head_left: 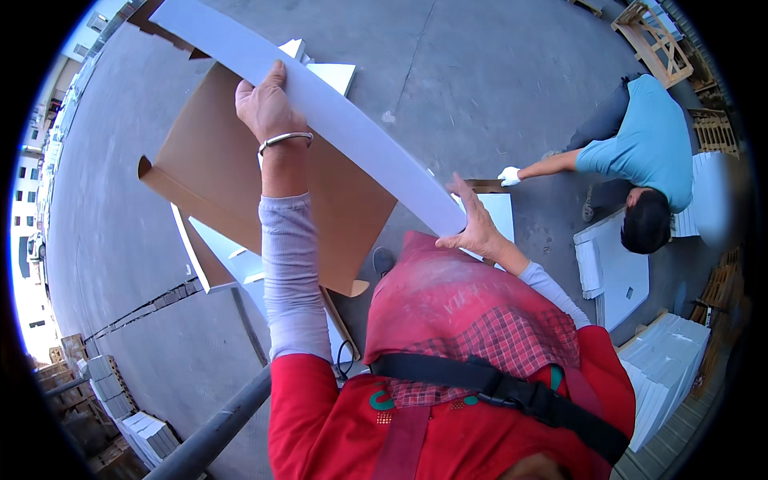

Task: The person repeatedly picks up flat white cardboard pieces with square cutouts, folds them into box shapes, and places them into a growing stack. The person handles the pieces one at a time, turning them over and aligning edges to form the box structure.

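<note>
My left hand (270, 106) is closed on the upper edge of a large folded cardboard sheet, with the thumb lying over its long white flap (352, 136). Below that flap hangs the sheet's brown face (320, 200), curled at its lower corners. At the flap's near right end is my right hand (478, 228), its fingers spread, the thumb and palm beside or against the end. White boards (220, 248) lie partly hidden beneath the cardboard. Another white sheet (498, 216) shows behind my right hand.
At the right a co-worker (652, 144) bends over, a white-gloved hand (510, 176) at a brown cardboard piece (484, 186). Flat white cartons (664, 368) are stacked at the lower right. A wooden crate (652, 44) stands far right. A grey pipe (216, 428) crosses the lower left.
</note>
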`<state>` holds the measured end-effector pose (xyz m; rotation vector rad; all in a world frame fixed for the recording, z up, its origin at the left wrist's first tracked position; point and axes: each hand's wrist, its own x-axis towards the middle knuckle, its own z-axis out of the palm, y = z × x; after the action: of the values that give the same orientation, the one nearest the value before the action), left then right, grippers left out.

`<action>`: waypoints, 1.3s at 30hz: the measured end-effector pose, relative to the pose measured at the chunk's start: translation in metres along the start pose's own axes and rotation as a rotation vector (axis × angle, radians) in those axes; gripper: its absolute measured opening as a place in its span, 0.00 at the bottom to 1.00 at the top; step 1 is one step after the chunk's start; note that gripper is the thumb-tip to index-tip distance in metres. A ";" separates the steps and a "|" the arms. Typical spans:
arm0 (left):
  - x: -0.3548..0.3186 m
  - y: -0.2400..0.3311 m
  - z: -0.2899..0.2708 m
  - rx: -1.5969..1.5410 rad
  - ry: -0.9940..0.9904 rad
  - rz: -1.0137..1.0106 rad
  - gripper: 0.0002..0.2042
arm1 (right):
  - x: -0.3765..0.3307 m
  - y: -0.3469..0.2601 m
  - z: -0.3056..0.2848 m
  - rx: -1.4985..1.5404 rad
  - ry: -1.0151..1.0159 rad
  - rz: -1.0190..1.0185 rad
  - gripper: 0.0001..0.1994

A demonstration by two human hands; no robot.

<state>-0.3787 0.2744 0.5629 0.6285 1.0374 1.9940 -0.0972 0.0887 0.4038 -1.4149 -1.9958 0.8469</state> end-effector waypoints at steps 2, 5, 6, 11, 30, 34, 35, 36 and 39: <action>0.020 -0.005 -0.017 0.035 0.023 0.009 0.09 | 0.004 0.004 0.005 -0.059 0.153 -0.124 0.63; 0.043 0.007 -0.032 0.083 0.077 0.007 0.11 | 0.006 -0.001 0.002 -0.179 0.336 -0.323 0.60; 0.051 0.013 -0.035 0.030 0.101 -0.072 0.11 | 0.005 -0.003 0.000 -0.219 0.361 -0.360 0.60; 0.068 0.037 -0.048 -0.067 0.260 -0.230 0.12 | 0.045 -0.012 -0.028 -0.224 0.641 -0.475 0.53; -0.127 -0.067 -0.036 0.396 -0.815 -0.223 0.24 | 0.134 -0.064 -0.099 0.012 0.172 -0.226 0.40; -0.143 -0.046 -0.017 0.283 -0.813 -0.267 0.23 | 0.133 -0.065 -0.106 0.060 0.056 -0.284 0.41; -0.147 -0.050 -0.013 0.237 -0.821 -0.267 0.24 | 0.132 -0.074 -0.107 0.071 0.011 -0.307 0.41; -0.148 -0.054 -0.009 0.192 -0.828 -0.266 0.25 | 0.133 -0.078 -0.107 0.090 -0.023 -0.323 0.41; -0.160 -0.067 -0.008 0.166 -0.777 -0.221 0.27 | 0.134 -0.080 -0.110 0.143 -0.089 -0.342 0.41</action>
<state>-0.2653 0.1638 0.4919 1.1960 0.7385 1.2888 -0.1047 0.2159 0.5458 -0.9350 -2.1153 0.8872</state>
